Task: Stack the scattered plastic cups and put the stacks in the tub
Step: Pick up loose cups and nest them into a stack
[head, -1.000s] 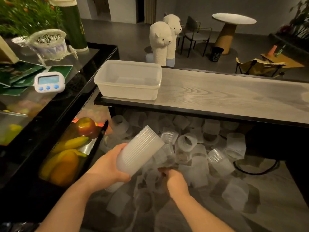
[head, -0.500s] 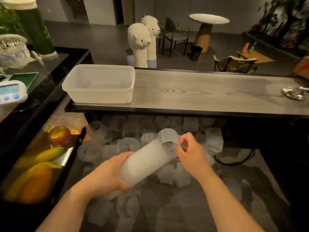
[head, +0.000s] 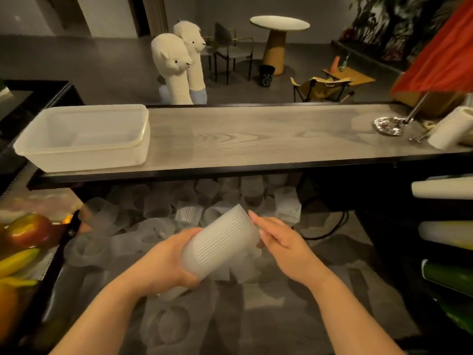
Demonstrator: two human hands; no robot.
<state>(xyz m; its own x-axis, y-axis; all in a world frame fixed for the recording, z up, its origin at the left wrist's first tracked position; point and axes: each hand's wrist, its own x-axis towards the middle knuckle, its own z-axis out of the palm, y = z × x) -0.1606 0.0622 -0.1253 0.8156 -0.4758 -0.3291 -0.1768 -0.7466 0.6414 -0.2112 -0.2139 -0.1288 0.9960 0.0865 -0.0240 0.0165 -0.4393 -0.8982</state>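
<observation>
The left hand (head: pixel 166 257) gripped the stack of cups (head: pixel 220 243) tilted up, so the right hand's (head: pixel 284 242) straight fingers could push its top.

Tilted ribbed cup stack (head: pixel 220 244), empty tub (head: pixel 84 138)

Dim light around me. Straight ahead runs a long desk (head: pixel 256 139) of pale grey wood grain with a black edge. Beyond it, two white alpaca figures (head: pixel 179 65) stand side by side on the dark grey floor (head: pixel 102 65). Further back I see a round pedestal table (head: pixel 279 24), a dark chair (head: pixel 230 51) beside it, and a small black bin (head: pixel 266 75). To my right sits a folding camp chair (head: pixel 320 89) near a low yellow table (head: pixel 350 75). Pale walls (head: pixel 112 16) at the far end.
</observation>
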